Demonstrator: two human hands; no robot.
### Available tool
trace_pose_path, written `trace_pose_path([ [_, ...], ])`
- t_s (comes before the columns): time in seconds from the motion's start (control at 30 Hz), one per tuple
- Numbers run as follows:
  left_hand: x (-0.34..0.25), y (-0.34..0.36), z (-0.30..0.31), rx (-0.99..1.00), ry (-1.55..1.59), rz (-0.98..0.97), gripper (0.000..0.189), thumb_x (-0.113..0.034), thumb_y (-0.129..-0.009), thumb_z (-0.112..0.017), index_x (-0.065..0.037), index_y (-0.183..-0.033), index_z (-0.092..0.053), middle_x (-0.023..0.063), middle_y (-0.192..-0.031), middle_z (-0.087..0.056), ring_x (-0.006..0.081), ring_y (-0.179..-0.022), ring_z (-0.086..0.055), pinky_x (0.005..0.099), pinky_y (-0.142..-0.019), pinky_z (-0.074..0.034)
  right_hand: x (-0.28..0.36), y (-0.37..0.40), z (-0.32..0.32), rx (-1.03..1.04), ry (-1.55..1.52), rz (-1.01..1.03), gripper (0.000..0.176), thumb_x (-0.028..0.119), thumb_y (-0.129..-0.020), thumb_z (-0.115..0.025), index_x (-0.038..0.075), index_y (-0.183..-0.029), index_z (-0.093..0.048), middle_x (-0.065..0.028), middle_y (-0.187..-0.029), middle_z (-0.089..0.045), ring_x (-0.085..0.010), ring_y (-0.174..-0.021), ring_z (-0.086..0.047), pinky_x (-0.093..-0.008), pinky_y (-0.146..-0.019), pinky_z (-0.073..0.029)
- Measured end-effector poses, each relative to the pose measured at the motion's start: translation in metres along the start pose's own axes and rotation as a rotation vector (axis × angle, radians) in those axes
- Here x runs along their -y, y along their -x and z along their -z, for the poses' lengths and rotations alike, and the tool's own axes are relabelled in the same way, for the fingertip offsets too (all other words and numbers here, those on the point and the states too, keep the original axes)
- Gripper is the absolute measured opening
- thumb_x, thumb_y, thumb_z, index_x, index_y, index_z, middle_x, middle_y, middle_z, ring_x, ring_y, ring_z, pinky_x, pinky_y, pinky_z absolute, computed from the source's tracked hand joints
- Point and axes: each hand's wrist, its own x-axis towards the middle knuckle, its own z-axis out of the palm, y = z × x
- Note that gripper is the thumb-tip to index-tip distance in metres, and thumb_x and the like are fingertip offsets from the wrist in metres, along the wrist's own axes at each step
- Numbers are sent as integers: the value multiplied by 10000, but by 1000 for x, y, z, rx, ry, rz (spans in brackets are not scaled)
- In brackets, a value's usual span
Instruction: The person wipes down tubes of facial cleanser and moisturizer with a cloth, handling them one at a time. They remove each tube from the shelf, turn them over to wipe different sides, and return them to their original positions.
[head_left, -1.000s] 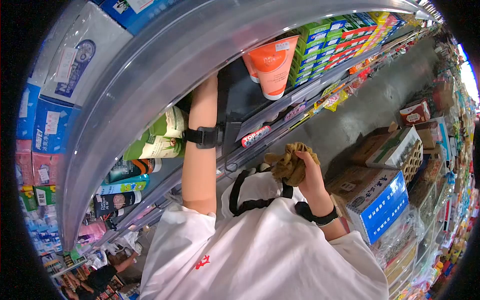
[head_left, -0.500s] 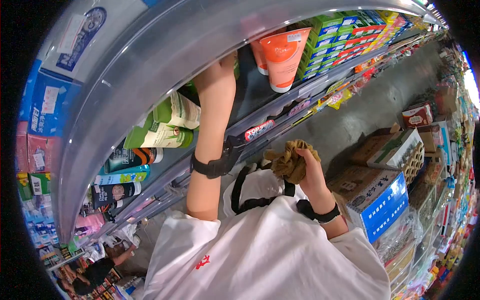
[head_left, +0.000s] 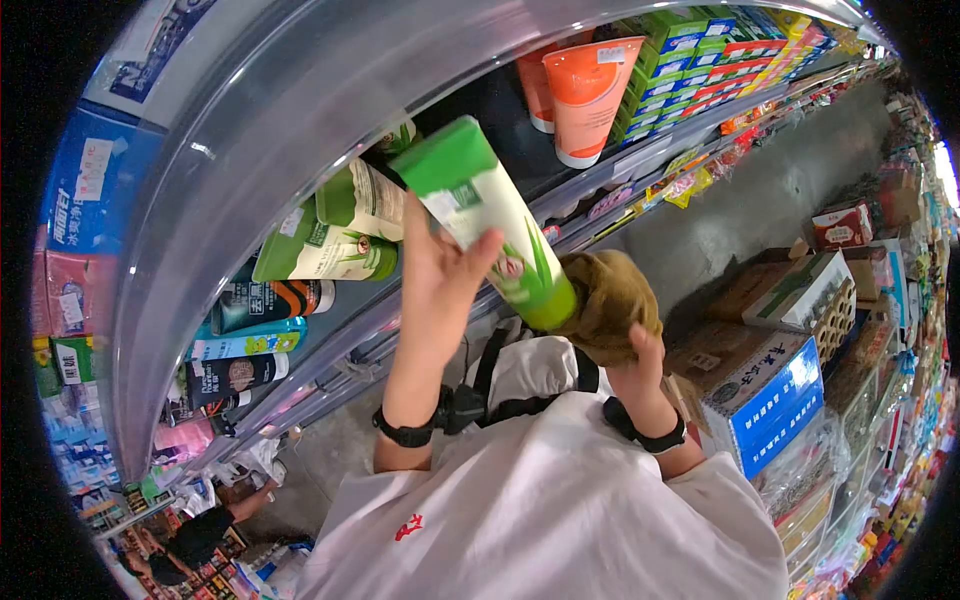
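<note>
My left hand (head_left: 437,268) grips a green-and-white tube (head_left: 490,215) with an aloe print, held out in front of the shelf, cap end tilted down to the right. My right hand (head_left: 640,355) clutches a crumpled brown cloth (head_left: 612,297) that touches the tube's green cap end. Both wrists wear black bands. More green-and-white tubes (head_left: 330,245) lie on the shelf just left of my left hand.
Orange tubes (head_left: 585,90) stand on the shelf (head_left: 300,120) above, with rows of green, blue and red boxes (head_left: 700,60) further right. Dark tubes (head_left: 250,340) lie lower left. Cardboard cartons (head_left: 765,385) are stacked on the right. Another person (head_left: 205,545) crouches at the bottom left.
My left hand has drawn back out of the shelf holding a green-and-white tube. My right hand has lifted the brown cloth up against the tube's cap end.
</note>
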Motion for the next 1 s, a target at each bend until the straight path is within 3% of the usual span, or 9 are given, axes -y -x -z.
trace_pose_path([
  [0.13,2,22,-7,110,218,291,437,-208,-863,-397,-40,-1234,-239,146,-1091,-463,217,-929,-516,322,-823,-414,-1,9,-20,399,756,304,477,278,-766,-502,-1,-1141,-405,-154,-1145,-443,-304,-1069,-419,-409,-911,-321],
  [0.2,13,29,-6,80,491,503,495,-407,-851,-392,-27,-1161,-325,93,-1063,-477,168,-940,-494,287,-808,-402,-1,12,-31,595,1155,443,498,297,-762,-507,-5,-1144,-403,-162,-1153,-435,-315,-1083,-403,-414,-922,-302],
  [0.27,9,31,-9,55,468,483,528,-464,-842,-352,-26,-1137,-361,91,-1045,-489,162,-922,-502,284,-797,-408,-5,15,-37,716,1296,470,519,316,-758,-512,-10,-1147,-401,-170,-1160,-427,-327,-1097,-386,-419,-933,-284],
  [0.53,19,39,1,-41,368,641,588,-505,-853,-263,-22,-1173,-365,108,-1136,-448,169,-1031,-455,302,-880,-361,-8,-19,-65,631,1273,714,551,309,-705,-581,-24,-1113,-419,-198,-1125,-427,-361,-1062,-380,-423,-911,-272],
  [0.77,11,44,-6,82,231,598,668,-535,-828,-303,-17,-1249,-264,130,-1230,-360,216,-1113,-387,321,-930,-311,-12,-32,-60,446,1169,598,512,303,-750,-544,-8,-1133,-409,-180,-1134,-426,-345,-1058,-380,-409,-911,-263],
  [0.83,11,43,-9,-43,180,673,663,-532,-831,-296,-21,-1251,-265,119,-1240,-353,208,-1117,-383,319,-930,-310,-13,-25,-57,476,1164,523,528,304,-743,-544,-13,-1141,-401,-183,-1161,-407,-344,-1091,-359,-409,-933,-243],
  [0.9,12,41,-8,23,149,585,668,-551,-827,-271,-31,-1246,-289,104,-1213,-391,201,-1099,-405,318,-928,-314,-15,-15,-55,547,1178,563,573,329,-728,-552,-18,-1154,-389,-187,-1190,-384,-347,-1128,-328,-414,-953,-220],
  [0.97,-1,34,-13,33,432,609,670,-563,-826,-231,-40,-1237,-317,94,-1187,-426,195,-1071,-435,318,-914,-332,-16,-2,-54,577,1219,547,611,345,-715,-555,-23,-1168,-373,-189,-1214,-361,-349,-1151,-301,-423,-965,-203],
  [1.0,-10,39,-17,126,358,402,678,-571,-824,-214,-41,-1230,-332,100,-1182,-437,201,-1053,-452,319,-900,-348,-18,7,-54,639,1271,554,606,350,-708,-558,-21,-1156,-388,-188,-1205,-372,-352,-1141,-315,-430,-960,-213],
])
